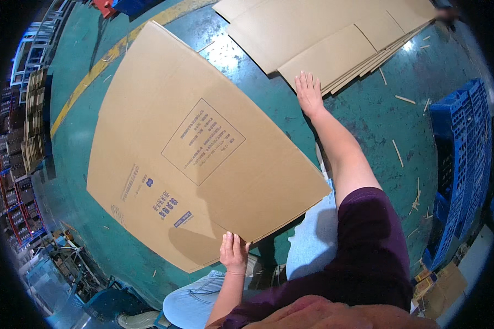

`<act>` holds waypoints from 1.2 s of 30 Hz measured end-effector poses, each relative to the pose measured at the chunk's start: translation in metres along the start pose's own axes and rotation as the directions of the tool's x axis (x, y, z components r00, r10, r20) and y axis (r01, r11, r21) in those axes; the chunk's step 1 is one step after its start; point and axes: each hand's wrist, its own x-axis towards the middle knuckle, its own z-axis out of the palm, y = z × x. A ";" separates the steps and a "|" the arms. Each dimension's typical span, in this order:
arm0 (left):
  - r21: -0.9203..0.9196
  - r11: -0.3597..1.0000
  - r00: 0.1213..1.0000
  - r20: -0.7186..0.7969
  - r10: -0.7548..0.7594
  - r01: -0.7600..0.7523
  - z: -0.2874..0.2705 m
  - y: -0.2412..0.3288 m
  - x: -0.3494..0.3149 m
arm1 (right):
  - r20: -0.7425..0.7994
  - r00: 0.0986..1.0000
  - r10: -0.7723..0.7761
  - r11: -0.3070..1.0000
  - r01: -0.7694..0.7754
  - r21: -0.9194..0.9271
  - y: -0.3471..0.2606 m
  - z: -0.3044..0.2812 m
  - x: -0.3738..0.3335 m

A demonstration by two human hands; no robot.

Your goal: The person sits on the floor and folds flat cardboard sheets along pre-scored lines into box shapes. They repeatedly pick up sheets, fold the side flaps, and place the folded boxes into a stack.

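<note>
Brown printed cardboard (148, 104) slants, long axis toward lower right.

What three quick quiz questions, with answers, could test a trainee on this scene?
1. The left hand touches which thing? A: a wooden crate. B: a printed cardboard sheet. C: a metal pipe.
2. True or false: the right hand is clenched into a fist.
3. What colour is the plastic pallet at the picture's right?

Key: 1. B. 2. False; its fingers are extended. 3. Blue.
</note>
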 end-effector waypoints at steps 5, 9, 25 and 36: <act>-0.043 0.999 1.000 0.013 -0.023 0.024 0.001 0.005 0.004 | -0.163 0.982 -0.098 0.989 0.114 0.092 0.025 -0.037 0.016; -0.064 0.998 1.000 0.007 -0.026 0.026 0.004 0.006 -0.001 | -0.411 0.912 0.002 0.815 0.236 0.529 0.088 -0.169 -0.022; -0.090 0.995 0.999 0.009 -0.048 0.048 0.002 0.006 0.001 | 0.747 0.286 0.600 -0.504 -0.590 0.631 0.093 0.054 -0.120; -0.137 0.989 0.999 -0.012 -0.049 0.047 0.002 0.008 -0.003 | 0.484 0.772 0.412 -0.855 0.145 0.497 0.229 -0.228 -0.061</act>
